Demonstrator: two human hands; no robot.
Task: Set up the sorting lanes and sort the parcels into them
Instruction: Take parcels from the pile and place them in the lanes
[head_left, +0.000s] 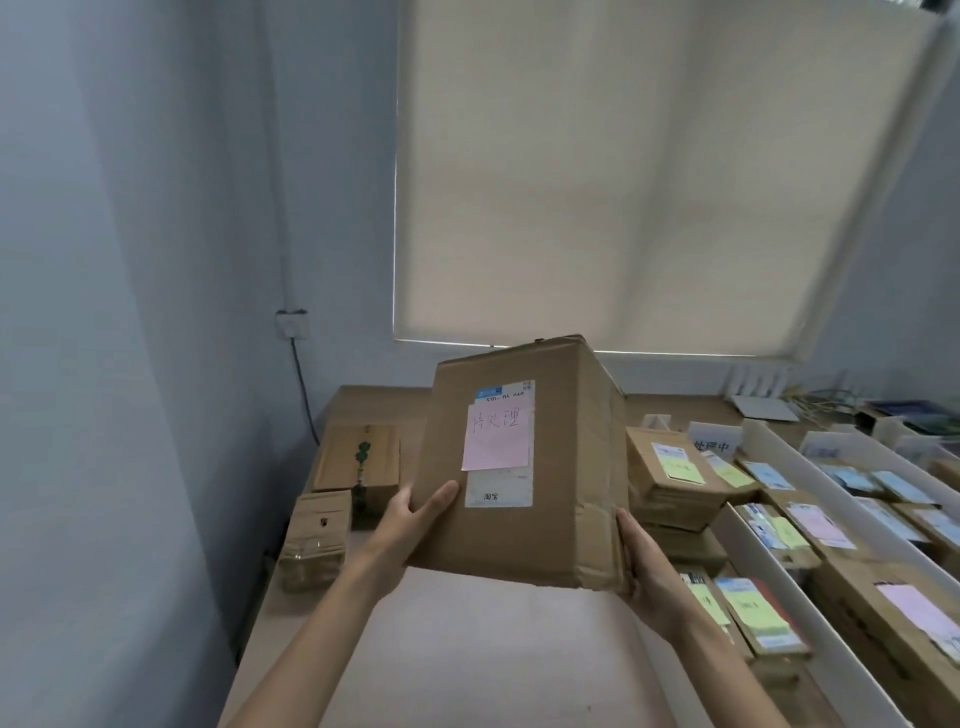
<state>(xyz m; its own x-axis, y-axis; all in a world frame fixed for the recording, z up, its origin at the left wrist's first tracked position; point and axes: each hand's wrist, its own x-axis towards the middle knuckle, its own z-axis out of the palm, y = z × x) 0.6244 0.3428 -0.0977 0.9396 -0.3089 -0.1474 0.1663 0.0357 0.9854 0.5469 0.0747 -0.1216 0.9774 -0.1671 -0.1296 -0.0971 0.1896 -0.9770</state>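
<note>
Big box (566, 467) is held clear of the table (493, 649) w/ long axis upright. Left hand (415, 512) grips its lower-left edge, thumb on front; right hand (644, 566) wraps the lower-right corner. Lanes (779, 577) lie to the right, so right hand's nearer.

Body in view: left hand (415, 512) and right hand (643, 564), both bare, plus both forearms, bare from wrist to frame bottom. Slim wrists, long fingers. Whatever's worn higher up is out of shot.
</note>
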